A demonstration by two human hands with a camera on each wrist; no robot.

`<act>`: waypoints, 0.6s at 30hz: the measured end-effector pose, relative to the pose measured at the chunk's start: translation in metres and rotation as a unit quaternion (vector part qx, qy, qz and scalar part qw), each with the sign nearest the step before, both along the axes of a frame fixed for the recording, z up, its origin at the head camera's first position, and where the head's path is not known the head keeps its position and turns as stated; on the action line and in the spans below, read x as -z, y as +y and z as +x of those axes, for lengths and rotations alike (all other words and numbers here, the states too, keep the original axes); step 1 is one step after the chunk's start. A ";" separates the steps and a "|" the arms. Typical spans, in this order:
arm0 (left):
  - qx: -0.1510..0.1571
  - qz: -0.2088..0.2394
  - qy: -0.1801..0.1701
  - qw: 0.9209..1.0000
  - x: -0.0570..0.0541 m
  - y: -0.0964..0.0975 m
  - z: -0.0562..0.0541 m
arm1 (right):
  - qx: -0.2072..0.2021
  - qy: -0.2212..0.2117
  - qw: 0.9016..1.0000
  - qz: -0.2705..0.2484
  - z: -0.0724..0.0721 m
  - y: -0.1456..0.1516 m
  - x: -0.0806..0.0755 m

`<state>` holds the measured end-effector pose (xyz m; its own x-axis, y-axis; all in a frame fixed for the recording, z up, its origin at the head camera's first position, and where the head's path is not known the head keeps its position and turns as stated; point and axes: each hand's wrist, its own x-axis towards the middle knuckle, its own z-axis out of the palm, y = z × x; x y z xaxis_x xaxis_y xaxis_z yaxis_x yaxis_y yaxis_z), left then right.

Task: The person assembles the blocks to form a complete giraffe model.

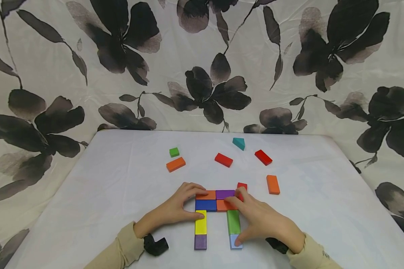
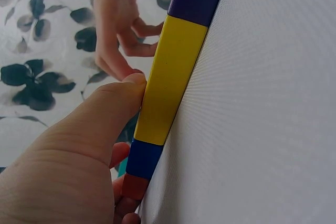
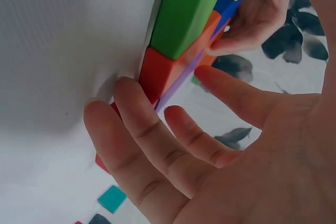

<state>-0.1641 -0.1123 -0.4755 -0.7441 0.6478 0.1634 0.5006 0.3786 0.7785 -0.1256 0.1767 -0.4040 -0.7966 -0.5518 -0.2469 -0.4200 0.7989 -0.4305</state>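
Observation:
Coloured wooden blocks lie joined in a flat figure: orange point(image 1: 207, 195) and purple point(image 1: 225, 194) on top, blue point(image 1: 205, 205) and orange point(image 1: 222, 206) below. One leg is a yellow block point(image 1: 200, 226) over a dark purple block point(image 1: 200, 243); the other is a green block point(image 1: 233, 222) over a light blue block point(image 1: 233, 244). My left hand point(image 1: 175, 207) has its thumb on the yellow block and fingertips at the upper orange one. Spread across the right side, my right hand point(image 1: 262, 218) has fingers by a red block point(image 1: 242, 185) and thumb at the light blue block.
Beyond the figure lie loose blocks: green point(image 1: 174, 152), orange point(image 1: 176, 164), red point(image 1: 223, 160), another red point(image 1: 263, 157), a teal triangle point(image 1: 239, 143) and an orange one point(image 1: 273, 184). The white table point(image 1: 121, 168) ends at a flowered cloth point(image 1: 202, 45).

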 end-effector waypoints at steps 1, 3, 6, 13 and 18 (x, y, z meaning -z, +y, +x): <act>0.000 0.000 0.001 1.000 0.000 0.000 0.000 | 0.001 0.000 1.000 -0.001 -0.001 0.001 0.000; 0.001 0.000 0.004 1.000 0.000 0.000 0.000 | 0.005 0.002 1.000 -0.006 -0.003 0.003 -0.001; 0.001 0.001 0.007 1.000 0.001 0.000 -0.001 | 0.016 0.005 0.999 -0.028 -0.009 0.007 -0.005; -0.002 -0.001 0.008 1.000 0.002 0.000 0.000 | 0.057 0.031 0.992 -0.105 -0.042 0.029 -0.019; -0.002 0.001 0.009 1.000 0.002 0.000 0.000 | 0.106 0.089 0.979 -0.153 -0.078 0.051 -0.021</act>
<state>-0.1645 -0.1119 -0.4773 -0.7434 0.6447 0.1780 0.5130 0.3788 0.7703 -0.2040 0.2278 -0.3831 -0.9167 -0.3955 0.0572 -0.3488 0.7221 -0.5974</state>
